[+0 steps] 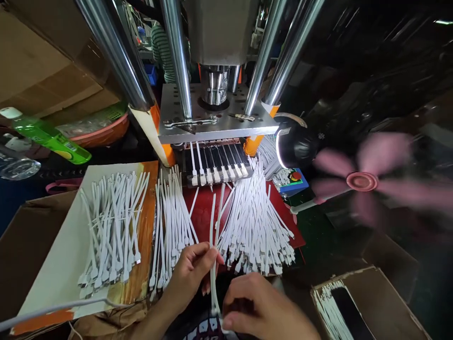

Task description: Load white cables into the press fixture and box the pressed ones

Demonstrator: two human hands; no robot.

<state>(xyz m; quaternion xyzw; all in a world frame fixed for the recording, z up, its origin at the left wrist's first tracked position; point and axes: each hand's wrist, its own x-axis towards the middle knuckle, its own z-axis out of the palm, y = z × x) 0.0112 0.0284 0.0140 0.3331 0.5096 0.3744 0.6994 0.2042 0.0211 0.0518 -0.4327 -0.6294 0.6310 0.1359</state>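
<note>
My left hand (pixel 194 267) pinches a couple of white USB cables (pixel 213 278) between thumb and forefinger, their upper ends pointing towards the press. Slightly blurred, my right hand (pixel 260 304) has its fingers curled round the lower ends of these cables, close to my lap. Just beyond, a fanned pile of white cables (pixel 253 222) lies on the red table (pixel 205 208), with a narrower bundle (pixel 171 226) to its left. A black fixture (pixel 217 163) under the press plate (pixel 219 125) bears a row of white connectors; two cables lie across its left part.
More cables (pixel 113 226) lie on a board at left, near a green bottle (pixel 53 137). Steel columns (pixel 180 56) rise ahead. A lit lamp (pixel 295 147) and a spinning pink fan (pixel 363 181) stand to the right, above a cardboard box (pixel 375 297).
</note>
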